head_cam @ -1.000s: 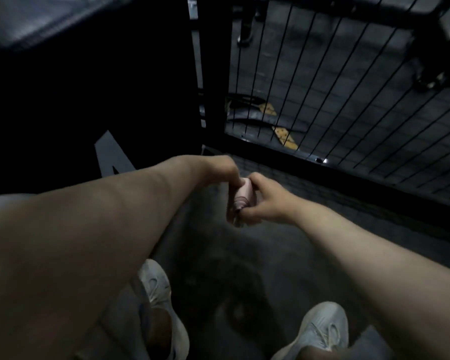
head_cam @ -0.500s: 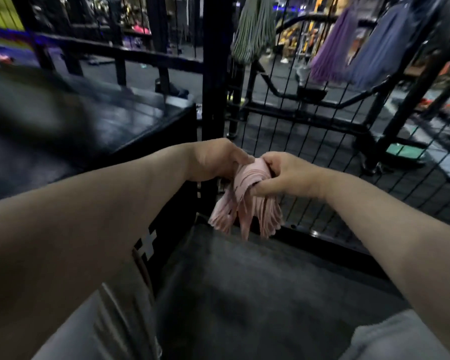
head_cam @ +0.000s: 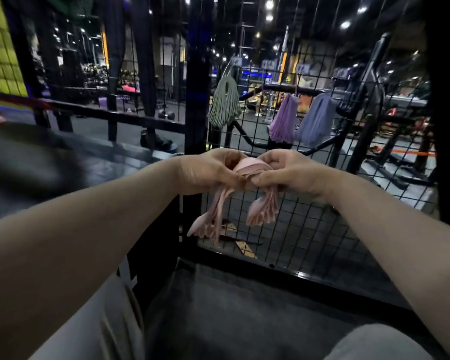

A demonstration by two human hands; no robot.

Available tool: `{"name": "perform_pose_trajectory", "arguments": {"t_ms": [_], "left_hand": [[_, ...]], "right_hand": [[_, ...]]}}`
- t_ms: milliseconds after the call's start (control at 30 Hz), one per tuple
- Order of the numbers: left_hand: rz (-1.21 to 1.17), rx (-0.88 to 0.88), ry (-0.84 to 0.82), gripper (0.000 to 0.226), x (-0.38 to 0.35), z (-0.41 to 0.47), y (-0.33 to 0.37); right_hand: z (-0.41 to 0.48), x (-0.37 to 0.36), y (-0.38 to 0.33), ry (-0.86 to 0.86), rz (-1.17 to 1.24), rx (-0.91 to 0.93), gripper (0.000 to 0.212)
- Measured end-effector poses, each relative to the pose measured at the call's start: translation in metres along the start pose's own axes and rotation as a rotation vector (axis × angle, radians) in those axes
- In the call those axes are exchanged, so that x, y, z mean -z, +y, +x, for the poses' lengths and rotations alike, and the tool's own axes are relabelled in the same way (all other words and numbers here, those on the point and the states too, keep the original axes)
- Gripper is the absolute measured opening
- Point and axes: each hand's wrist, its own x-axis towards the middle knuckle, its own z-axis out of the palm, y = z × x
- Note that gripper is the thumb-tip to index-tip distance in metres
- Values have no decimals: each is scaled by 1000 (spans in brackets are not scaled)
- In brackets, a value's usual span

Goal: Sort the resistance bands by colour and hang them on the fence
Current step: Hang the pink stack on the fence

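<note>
At frame centre, the left hand (head_cam: 208, 171) and right hand (head_cam: 287, 170) both pinch one bundle of pink bands (head_cam: 253, 167), its fold partly hidden under fingers. Three bundles hang on the fence (head_cam: 309, 224) above: green (head_cam: 224, 102), purple (head_cam: 283, 119), blue (head_cam: 316, 120). Individual bands are uncountable.

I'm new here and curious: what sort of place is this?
Probably a gym: a dumbbell, an exercise frame behind the wire fence, and a green resistance-band bundle hanging on it.

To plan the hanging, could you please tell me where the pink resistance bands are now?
In the head view, mid-frame, the pink bands are gripped between the left hand and right hand, before the fence, below the hung purple bundle.
</note>
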Motion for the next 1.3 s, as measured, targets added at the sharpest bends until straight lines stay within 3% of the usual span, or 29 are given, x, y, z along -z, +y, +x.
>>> {"name": "perform_pose_trajectory", "arguments": {"t_ms": [100,233,300,467,767,1033,1300], "left_hand": [[26,-1,26,51,-3,2,15],[-36,-36,62,59,-8,5,36],[-32,-43,56,54,-10,6,47],[123,-27,55,52,-15,8,64],[133,-13,54,61,-8,-5,76],[-87,-110,82,45,-19,-20,85],[33,-103,104,34,-20,-28,89]], "right_hand": [[-9,5,-6,21,16,28,41],[-18,11,-15,-22,-209,16,45],[-24,10,-20,-40,-207,35,45],[-29,11,-27,63,-94,140,71],[-41,17,-52,76,-203,165,60],[-51,18,-71,87,-131,166,63],[-59,14,-71,102,-99,128,59]]}}
